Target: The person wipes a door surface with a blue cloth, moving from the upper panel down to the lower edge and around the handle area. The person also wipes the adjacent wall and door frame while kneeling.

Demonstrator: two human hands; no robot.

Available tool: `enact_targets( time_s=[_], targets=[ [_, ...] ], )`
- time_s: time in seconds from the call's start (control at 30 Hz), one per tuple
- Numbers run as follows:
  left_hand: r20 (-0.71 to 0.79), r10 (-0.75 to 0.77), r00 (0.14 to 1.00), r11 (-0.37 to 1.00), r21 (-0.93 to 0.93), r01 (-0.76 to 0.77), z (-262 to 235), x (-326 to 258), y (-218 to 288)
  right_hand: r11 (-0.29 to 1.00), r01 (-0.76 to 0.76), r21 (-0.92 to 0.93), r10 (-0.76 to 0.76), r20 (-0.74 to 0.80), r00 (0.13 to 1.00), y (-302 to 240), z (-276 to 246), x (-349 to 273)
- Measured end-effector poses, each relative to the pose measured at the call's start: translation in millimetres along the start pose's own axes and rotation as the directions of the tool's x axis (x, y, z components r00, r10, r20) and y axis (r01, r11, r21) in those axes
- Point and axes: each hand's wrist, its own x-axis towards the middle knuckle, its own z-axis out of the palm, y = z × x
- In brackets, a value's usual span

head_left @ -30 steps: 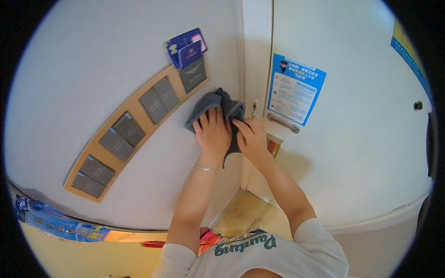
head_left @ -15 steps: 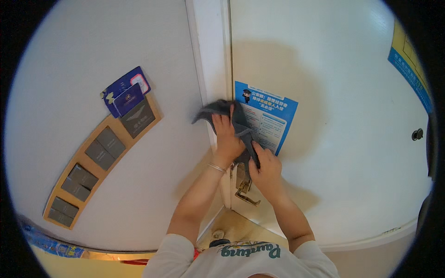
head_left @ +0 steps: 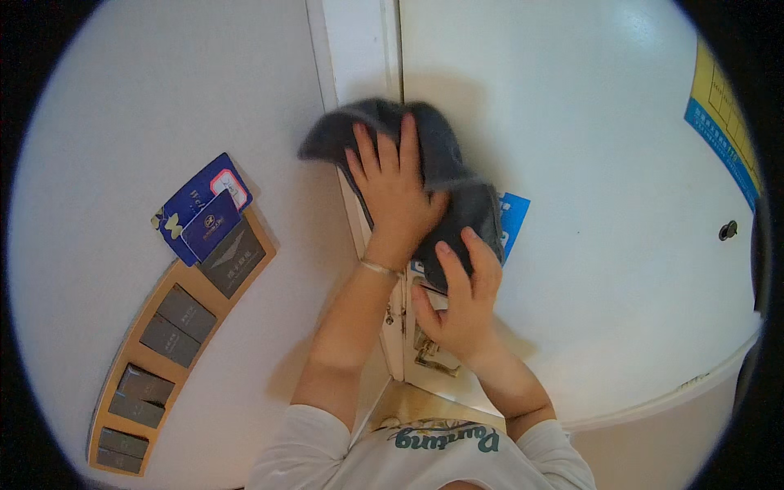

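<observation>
A dark grey cloth (head_left: 445, 155) lies against the white door frame (head_left: 359, 57) and the edge of the white door (head_left: 604, 131). My left hand (head_left: 396, 188) presses flat on the cloth, its fingers stretched out and spread. A thin bracelet circles that wrist. Lower and to the right, my right hand (head_left: 461, 302) has its fingers apart, with the fingertips over the cloth's lower end. Most of a blue printed notice (head_left: 513, 219) on the door is hidden behind the cloth. Below the right hand is a brass-coloured door handle (head_left: 433, 355), partly covered.
On the wall to the left, a wooden panel (head_left: 167, 286) carries several dark grey plates, with blue cards (head_left: 208, 216) at its upper end. A small dark round fitting (head_left: 728, 231) and a yellow and blue poster (head_left: 723, 122) are on the door at the right.
Both hands have moved, the left one up along the frame with the cloth. The cloth is spread wider and hides more of the notice. My right hand's fingers have opened from their grip.
</observation>
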Motion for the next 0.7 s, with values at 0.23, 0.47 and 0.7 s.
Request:
enact_targets(
  time_s=[0.23,0.47,0.7],
  targets=[
    [-0.054,0.024,0.998,1.0,-0.012,-0.024,37,-82,-29,0.967,-0.092,-0.237,0.165,0.312,0.936,11,32,-43],
    [-0.171,0.099,0.98,0.993,-0.05,-0.109,-5,50,-13,0.977,0.008,-0.211,0.02,0.131,0.991,20,21,46],
    [-0.188,0.11,0.976,0.983,-0.124,-0.135,5,36,-6,0.937,-0.017,-0.349,0.046,0.075,0.996,22,14,66]
  ],
)
